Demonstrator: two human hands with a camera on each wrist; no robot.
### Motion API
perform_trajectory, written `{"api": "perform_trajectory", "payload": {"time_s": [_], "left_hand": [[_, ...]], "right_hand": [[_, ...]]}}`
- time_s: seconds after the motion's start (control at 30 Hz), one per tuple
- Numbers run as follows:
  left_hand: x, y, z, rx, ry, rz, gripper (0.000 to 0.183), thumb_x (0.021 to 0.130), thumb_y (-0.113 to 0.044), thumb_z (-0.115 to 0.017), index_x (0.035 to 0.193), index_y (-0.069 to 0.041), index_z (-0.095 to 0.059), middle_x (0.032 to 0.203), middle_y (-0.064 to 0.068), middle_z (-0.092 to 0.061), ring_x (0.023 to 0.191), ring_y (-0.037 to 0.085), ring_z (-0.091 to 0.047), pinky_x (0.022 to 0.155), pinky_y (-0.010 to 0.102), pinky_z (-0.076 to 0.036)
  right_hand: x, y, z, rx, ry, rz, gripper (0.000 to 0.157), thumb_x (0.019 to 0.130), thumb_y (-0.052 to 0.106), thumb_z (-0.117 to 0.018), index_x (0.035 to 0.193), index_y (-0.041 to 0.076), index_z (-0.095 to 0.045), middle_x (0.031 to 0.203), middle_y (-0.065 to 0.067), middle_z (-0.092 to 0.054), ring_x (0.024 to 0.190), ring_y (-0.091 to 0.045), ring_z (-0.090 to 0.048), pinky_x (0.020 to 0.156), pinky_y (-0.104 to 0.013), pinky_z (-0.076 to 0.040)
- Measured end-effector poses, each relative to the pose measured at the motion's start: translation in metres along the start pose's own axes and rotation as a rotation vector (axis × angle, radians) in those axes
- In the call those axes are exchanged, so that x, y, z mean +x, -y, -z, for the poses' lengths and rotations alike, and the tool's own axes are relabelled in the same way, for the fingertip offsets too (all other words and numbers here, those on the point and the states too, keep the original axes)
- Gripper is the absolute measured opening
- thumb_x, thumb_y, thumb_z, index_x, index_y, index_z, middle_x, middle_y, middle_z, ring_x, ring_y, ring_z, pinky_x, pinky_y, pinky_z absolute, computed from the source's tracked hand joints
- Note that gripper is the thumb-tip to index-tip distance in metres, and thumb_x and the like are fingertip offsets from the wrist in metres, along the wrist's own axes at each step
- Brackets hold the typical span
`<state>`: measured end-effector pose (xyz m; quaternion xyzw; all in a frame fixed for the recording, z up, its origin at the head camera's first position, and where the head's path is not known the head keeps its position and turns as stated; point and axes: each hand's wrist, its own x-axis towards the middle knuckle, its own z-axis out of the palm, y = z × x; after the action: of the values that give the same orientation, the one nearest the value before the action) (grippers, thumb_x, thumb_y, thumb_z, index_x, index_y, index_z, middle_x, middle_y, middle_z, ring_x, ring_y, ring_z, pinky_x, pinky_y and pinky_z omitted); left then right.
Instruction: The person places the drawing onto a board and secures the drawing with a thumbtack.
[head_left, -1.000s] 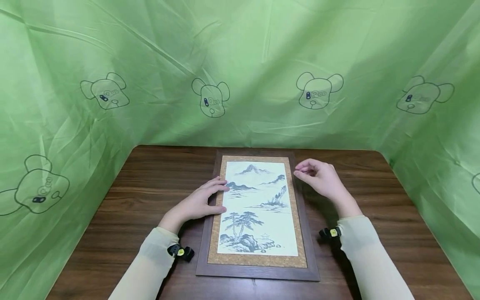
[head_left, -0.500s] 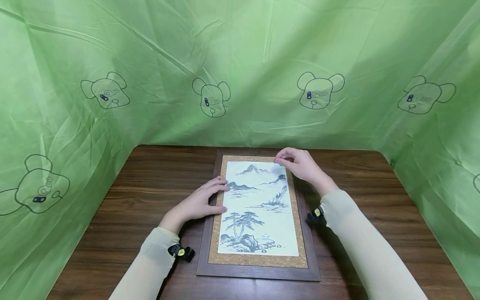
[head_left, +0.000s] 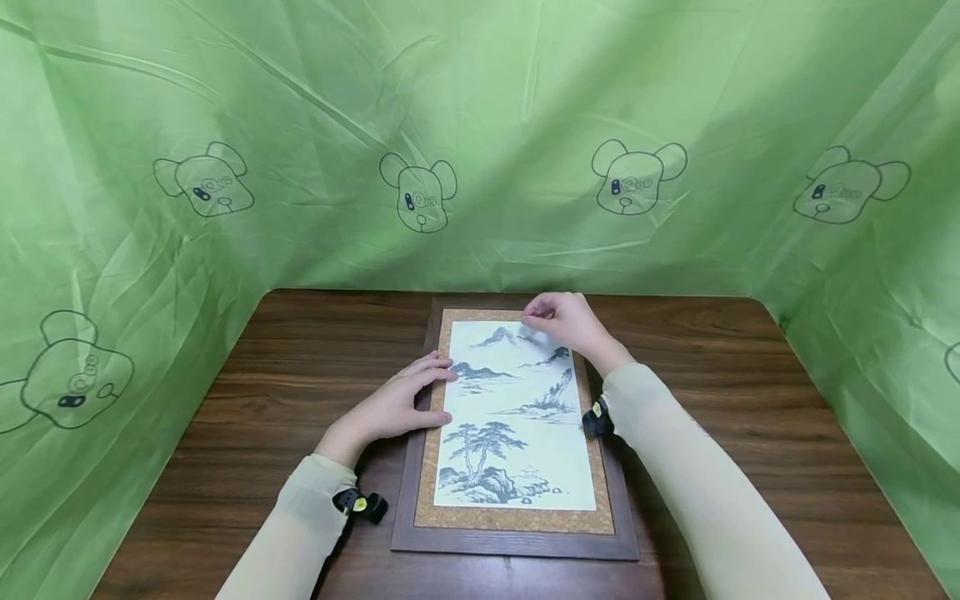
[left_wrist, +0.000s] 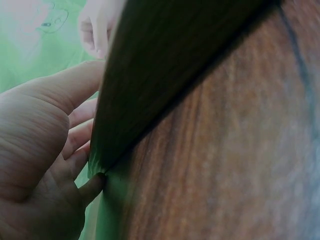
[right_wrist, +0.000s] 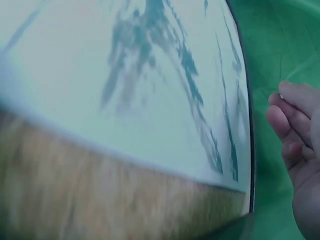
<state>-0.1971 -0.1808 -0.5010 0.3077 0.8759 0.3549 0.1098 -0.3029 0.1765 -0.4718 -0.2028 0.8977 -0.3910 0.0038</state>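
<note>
A sheet of white paper [head_left: 517,467] printed with an ink landscape lies on a cork board [head_left: 517,521] with a dark wooden frame [head_left: 517,543]. My left hand [head_left: 397,400] rests across the frame's left side, fingers spread, thumb and fingertips on the paper's left edge. In the left wrist view its fingers [left_wrist: 80,135] reach past the frame's edge. Over the paper's top edge, right of its middle, is my right hand [head_left: 566,321], thumb and forefinger pinched together. A tiny pale thing [right_wrist: 282,96] shows between those fingertips in the right wrist view; its kind is too small to tell.
The board lies on a dark wood-grain table [head_left: 300,358], near its far edge. A green cloth [head_left: 517,100] with printed bear-head outlines hangs behind and at both sides. A black wrist camera [head_left: 597,417] overlaps the frame's right side in the head view.
My right hand has moved leftward and away, from beside the board's right edge to over the paper's top edge. My left hand, the paper and the board have stayed put.
</note>
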Motion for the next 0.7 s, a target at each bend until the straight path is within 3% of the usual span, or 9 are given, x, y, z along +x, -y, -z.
{"api": "perform_trajectory", "payload": {"time_s": [0.43,0.7], "left_hand": [[0.0,-0.002,0.001,-0.006,0.004,0.006,0.066,0.098,-0.037,-0.085,0.155,-0.013,-0.061,0.174,0.006,-0.041,0.168,0.031,-0.018,0.13,0.065,-0.022],[0.001,-0.002,0.001,-0.007,0.004,0.012,0.066,0.097,-0.035,-0.086,0.154,-0.014,-0.062,0.174,0.006,-0.041,0.168,0.03,-0.018,0.13,0.065,-0.022]], "right_hand": [[0.013,-0.001,-0.022,-0.022,0.033,-0.027,0.007,0.103,0.02,-0.08,0.105,0.014,-0.082,0.102,-0.001,-0.078,0.098,-0.021,-0.069,0.088,-0.041,-0.057],[0.02,0.0,-0.027,-0.153,0.058,0.04,0.008,0.101,0.022,-0.082,0.105,0.016,-0.086,0.1,0.003,-0.082,0.094,-0.016,-0.073,0.087,-0.04,-0.059]]}}
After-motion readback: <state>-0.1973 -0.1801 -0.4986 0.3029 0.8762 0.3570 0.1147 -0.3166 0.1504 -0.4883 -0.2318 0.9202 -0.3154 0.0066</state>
